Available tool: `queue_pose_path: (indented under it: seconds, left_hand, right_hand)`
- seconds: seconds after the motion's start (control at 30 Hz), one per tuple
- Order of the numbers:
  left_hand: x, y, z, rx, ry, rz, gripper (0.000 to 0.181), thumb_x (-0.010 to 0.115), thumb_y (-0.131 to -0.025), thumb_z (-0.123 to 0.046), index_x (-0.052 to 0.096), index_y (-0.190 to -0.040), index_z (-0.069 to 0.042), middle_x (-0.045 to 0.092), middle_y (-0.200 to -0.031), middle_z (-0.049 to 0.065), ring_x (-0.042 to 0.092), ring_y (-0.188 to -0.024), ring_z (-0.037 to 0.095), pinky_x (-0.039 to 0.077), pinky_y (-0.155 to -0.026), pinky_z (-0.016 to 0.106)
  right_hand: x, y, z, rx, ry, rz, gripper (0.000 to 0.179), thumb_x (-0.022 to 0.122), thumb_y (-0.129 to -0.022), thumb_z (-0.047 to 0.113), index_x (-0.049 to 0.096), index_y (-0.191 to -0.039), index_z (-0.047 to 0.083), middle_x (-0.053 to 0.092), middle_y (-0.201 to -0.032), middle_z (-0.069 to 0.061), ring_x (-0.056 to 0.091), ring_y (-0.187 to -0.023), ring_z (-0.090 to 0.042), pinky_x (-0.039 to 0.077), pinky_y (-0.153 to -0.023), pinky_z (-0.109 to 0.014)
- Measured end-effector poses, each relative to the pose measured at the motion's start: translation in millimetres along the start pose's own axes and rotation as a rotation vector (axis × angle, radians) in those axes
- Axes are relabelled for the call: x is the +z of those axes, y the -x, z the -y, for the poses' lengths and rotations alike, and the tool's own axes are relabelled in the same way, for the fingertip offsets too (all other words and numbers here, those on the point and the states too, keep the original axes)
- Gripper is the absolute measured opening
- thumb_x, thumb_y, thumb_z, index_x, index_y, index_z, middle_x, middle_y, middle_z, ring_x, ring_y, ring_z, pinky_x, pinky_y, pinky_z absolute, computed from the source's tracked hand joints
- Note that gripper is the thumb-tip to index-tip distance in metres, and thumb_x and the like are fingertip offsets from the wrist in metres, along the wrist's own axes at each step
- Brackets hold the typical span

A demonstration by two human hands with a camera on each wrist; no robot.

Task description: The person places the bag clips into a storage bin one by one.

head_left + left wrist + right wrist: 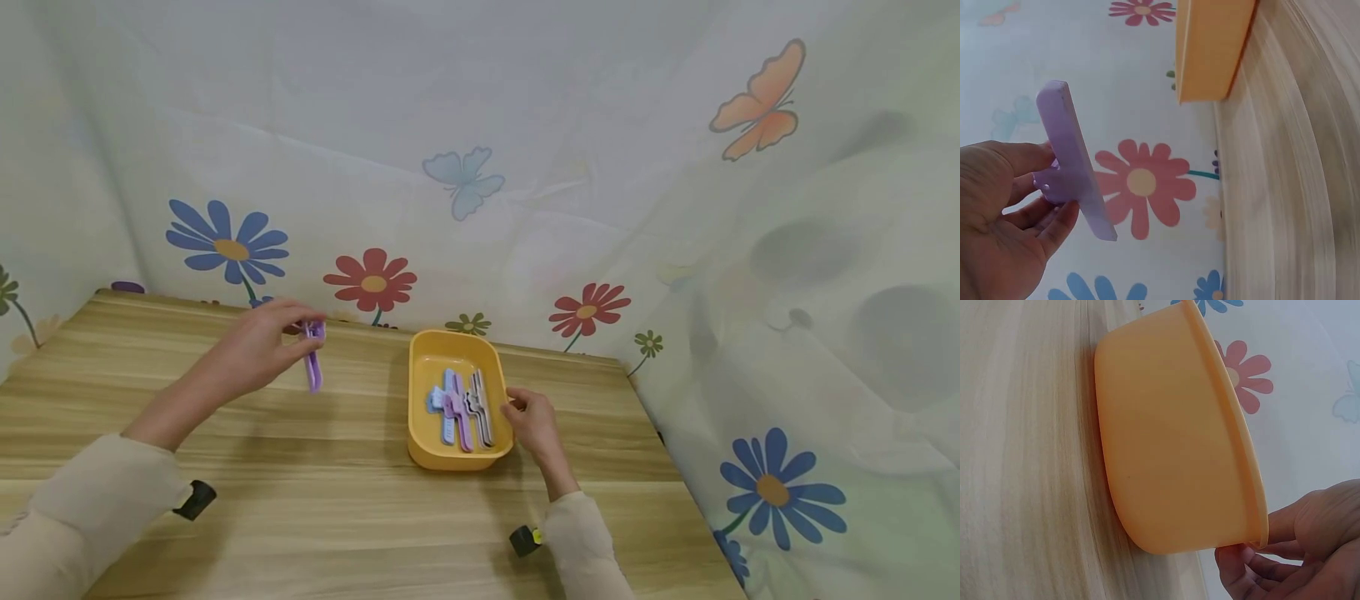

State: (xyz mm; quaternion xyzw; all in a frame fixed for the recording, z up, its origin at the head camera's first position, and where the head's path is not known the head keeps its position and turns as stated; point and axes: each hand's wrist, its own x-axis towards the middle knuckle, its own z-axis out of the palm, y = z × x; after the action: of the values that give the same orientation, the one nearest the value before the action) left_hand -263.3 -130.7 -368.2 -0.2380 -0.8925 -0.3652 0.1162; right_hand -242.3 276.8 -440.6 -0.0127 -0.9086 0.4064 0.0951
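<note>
My left hand pinches a purple bag clip above the table, left of a yellow plastic bin. In the left wrist view, thumb and fingers squeeze the handle side of the clip, and its long bar slants free of the hand. My right hand grips the bin's right rim. The right wrist view has that hand pinching a corner of the rim, thumb and fingers on either side. Inside the bin lie a light blue clip, a purple clip and a grey-and-dark clip.
The bin stands on a wood-grain table near its back edge. A pale cloth backdrop with printed flowers and butterflies rises behind the table and along its sides. Black devices sit at both wrists.
</note>
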Motion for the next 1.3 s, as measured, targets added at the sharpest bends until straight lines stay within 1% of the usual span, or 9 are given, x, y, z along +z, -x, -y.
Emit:
queue_pose_path:
  seconds: [0.17, 0.43, 0.63, 0.9, 1.0, 1.13, 1.3]
  left_hand:
    - [6.0, -5.3, -12.7, 0.020, 0.020, -0.008, 0.036, 0.073, -0.095, -0.004, 0.066, -0.129, 0.006, 0.062, -0.123, 0.024, 0.065, -0.108, 0.041, 0.054, -0.095, 0.058]
    - [14.9, -13.0, -30.6, 0.054, 0.058, -0.011, 0.037, 0.074, -0.095, -0.004, 0.066, -0.129, 0.006, 0.063, -0.125, 0.023, 0.066, -0.107, 0.038, 0.055, -0.094, 0.056]
    - [21.6, -18.7, -39.0, 0.075, 0.090, -0.007, 0.037, 0.075, -0.094, -0.005, 0.067, -0.129, 0.006, 0.064, -0.124, 0.021, 0.066, -0.107, 0.036, 0.056, -0.094, 0.053]
    - [33.6, -26.3, -48.2, 0.086, 0.085, -0.003, 0.038, 0.076, -0.094, -0.007, 0.067, -0.130, 0.003, 0.064, -0.123, 0.018, 0.067, -0.108, 0.036, 0.057, -0.093, 0.051]
    - [39.0, -29.4, -52.1, 0.084, 0.095, 0.007, 0.038, 0.076, -0.094, -0.006, 0.067, -0.131, 0.003, 0.064, -0.124, 0.018, 0.066, -0.109, 0.036, 0.057, -0.094, 0.050]
    - [45.2, -33.1, -57.9, 0.101, 0.101, 0.013, 0.038, 0.075, -0.095, -0.007, 0.067, -0.130, 0.003, 0.065, -0.125, 0.018, 0.066, -0.109, 0.034, 0.057, -0.094, 0.050]
    - [54.0, -37.9, -62.2, 0.122, 0.115, 0.020, 0.036, 0.075, -0.095, -0.006, 0.068, -0.129, 0.002, 0.065, -0.124, 0.017, 0.067, -0.108, 0.034, 0.058, -0.092, 0.049]
  right_hand:
    - [0, -0.4, 0, -0.006, 0.006, -0.006, 0.030, 0.069, -0.092, -0.004, 0.070, -0.121, -0.012, 0.065, -0.084, -0.014, 0.056, -0.075, -0.018, 0.047, -0.060, -0.024]
    - [0, 0.1, 1, 0.021, 0.006, 0.001, 0.031, 0.069, -0.093, -0.003, 0.069, -0.123, -0.011, 0.066, -0.086, -0.014, 0.057, -0.075, -0.018, 0.047, -0.060, -0.024]
    - [-1, 0.3, 1, 0.037, 0.011, 0.006, 0.032, 0.069, -0.094, -0.002, 0.069, -0.125, -0.010, 0.066, -0.088, -0.013, 0.057, -0.076, -0.018, 0.047, -0.059, -0.023]
    - [-1, 0.3, 1, 0.000, 0.010, 0.004, 0.032, 0.069, -0.092, -0.004, 0.069, -0.123, -0.013, 0.067, -0.085, -0.015, 0.057, -0.072, -0.017, 0.048, -0.057, -0.024]
    - [-2, 0.3, 2, 0.010, 0.013, 0.006, 0.032, 0.069, -0.092, -0.003, 0.069, -0.123, -0.012, 0.067, -0.086, -0.014, 0.057, -0.072, -0.017, 0.047, -0.058, -0.023]
    - [-2, 0.5, 3, 0.021, 0.013, 0.010, 0.032, 0.069, -0.093, -0.002, 0.069, -0.124, -0.011, 0.067, -0.087, -0.014, 0.057, -0.073, -0.018, 0.048, -0.059, -0.025]
    - [-1, -0.3, 2, 0.016, 0.012, 0.009, 0.033, 0.069, -0.093, -0.002, 0.068, -0.124, -0.011, 0.068, -0.087, -0.014, 0.058, -0.073, -0.018, 0.049, -0.059, -0.024]
